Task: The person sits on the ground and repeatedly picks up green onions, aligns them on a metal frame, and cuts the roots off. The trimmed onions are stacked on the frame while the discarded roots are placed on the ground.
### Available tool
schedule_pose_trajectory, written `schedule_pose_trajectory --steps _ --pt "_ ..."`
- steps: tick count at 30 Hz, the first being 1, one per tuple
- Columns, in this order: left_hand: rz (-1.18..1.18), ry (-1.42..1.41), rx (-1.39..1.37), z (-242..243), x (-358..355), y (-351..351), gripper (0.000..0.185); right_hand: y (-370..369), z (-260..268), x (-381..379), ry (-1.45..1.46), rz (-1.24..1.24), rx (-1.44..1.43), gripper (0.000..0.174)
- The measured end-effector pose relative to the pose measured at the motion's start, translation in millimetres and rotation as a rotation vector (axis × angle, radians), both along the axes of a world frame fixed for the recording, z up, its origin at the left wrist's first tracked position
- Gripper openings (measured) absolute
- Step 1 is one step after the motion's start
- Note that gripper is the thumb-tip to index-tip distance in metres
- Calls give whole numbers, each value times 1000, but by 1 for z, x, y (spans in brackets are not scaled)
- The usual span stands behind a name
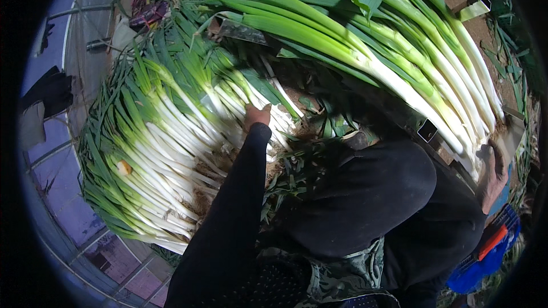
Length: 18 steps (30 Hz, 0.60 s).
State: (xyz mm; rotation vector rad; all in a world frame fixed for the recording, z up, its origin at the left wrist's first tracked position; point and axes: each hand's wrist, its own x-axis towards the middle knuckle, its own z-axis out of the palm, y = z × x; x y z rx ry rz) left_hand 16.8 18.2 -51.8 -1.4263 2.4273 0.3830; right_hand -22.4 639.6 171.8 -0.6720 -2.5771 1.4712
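Note:
A broad pile of green onions with white stalks and roots (171, 154) lies on my left. My left hand (257, 116) reaches onto the pile's upper right part and touches the white stalks; its fingertips are partly hidden among them. On the right, several thick, cleaned green onions (428, 72) rest slantwise across a metal frame (427, 130), leaves toward the top. My right hand (492, 175) is at their root ends, by a metal plate (513, 130), thumb and fingers apart; whether it grips a stalk is unclear.
My bent knees in dark trousers are between the pile and the frame. Trimmed leaves (295, 175) litter the ground. A blue plastic item with an orange-red part (492, 244) sits low right. Plastic sheeting over metal bars (51, 154) runs along the left, with a dark glove-like thing (53, 90).

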Motion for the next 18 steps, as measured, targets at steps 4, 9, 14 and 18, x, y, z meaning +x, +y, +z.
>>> schedule_pose_trajectory --steps 4,9,14,18 --pt "8 -102 55 6 -13 -9 65 0 -8 -2 -6 -21 -51 34" --pt "61 -110 50 5 -24 0 57 0 -12 -4 7 -54 -63 33" --pt "69 249 282 4 -3 -26 45 5 -10 -8 27 -23 -65 30" --pt "88 535 393 -17 38 -62 55 8 1 -13 85 -14 -27 30"
